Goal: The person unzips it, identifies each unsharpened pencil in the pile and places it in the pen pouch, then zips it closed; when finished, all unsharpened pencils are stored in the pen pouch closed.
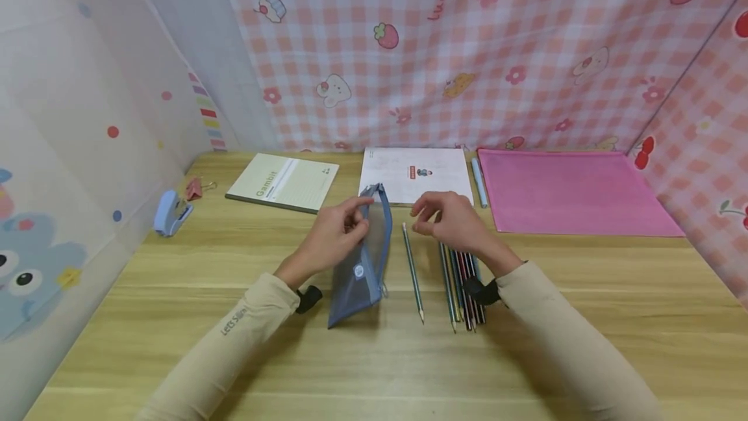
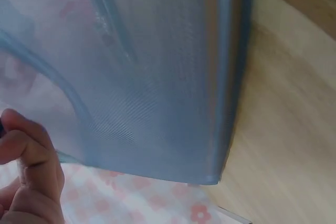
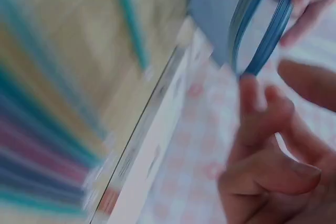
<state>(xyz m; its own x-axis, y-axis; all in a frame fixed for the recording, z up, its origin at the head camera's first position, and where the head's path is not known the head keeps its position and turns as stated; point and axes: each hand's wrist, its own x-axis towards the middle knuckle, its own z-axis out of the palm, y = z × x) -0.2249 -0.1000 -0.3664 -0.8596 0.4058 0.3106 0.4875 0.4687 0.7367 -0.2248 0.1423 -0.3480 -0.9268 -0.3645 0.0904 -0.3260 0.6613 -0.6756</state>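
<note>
A blue mesh pencil pouch stands on edge on the wooden desk. My left hand grips its upper rim near the zip. The mesh fills the left wrist view, with my fingers at the lower left. My right hand hovers just right of the pouch with loosely curled fingers that hold nothing. The blurred right wrist view shows this hand close to the pouch's open mouth. One green pencil lies alone beside the pouch. A bundle of coloured pencils lies under my right wrist.
At the back of the desk are a green notebook, a white printed sheet, a pale blue pen and a pink folder. A blue stapler and a pink binder clip sit at far left. Patterned cloth walls enclose the desk.
</note>
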